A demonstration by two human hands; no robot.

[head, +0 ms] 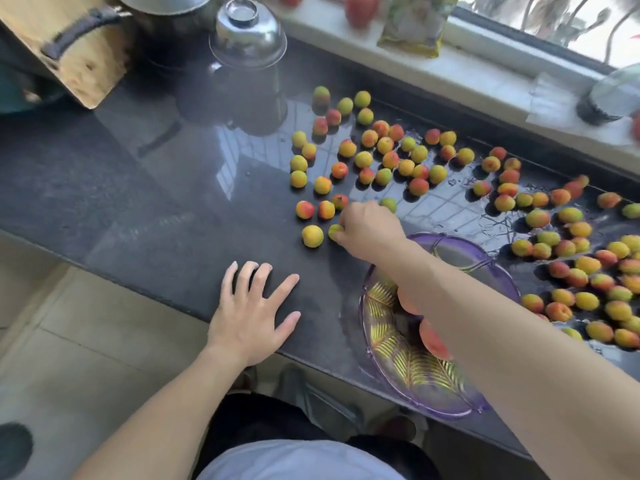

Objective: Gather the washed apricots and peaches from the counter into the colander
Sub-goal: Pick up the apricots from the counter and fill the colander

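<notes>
right hand (pixel 372 226) fingertips: curling out of sight around a small fruit (pixel 335 231), grip unclear
purple dish (pixel 384 344): right forearm is covering its middle and most fruit inside
windowsill items: blurring, cut by the top edge
fruit at right: running off the frame

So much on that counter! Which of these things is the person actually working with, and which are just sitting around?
In use:
- fruit spread over the counter
- purple dish, a few fruit inside
- right hand, grasping a fruit
- left hand, flat on the counter

Lying about:
- steel bowl, upside down
- wooden board
- packet on the sill
- jar
</notes>
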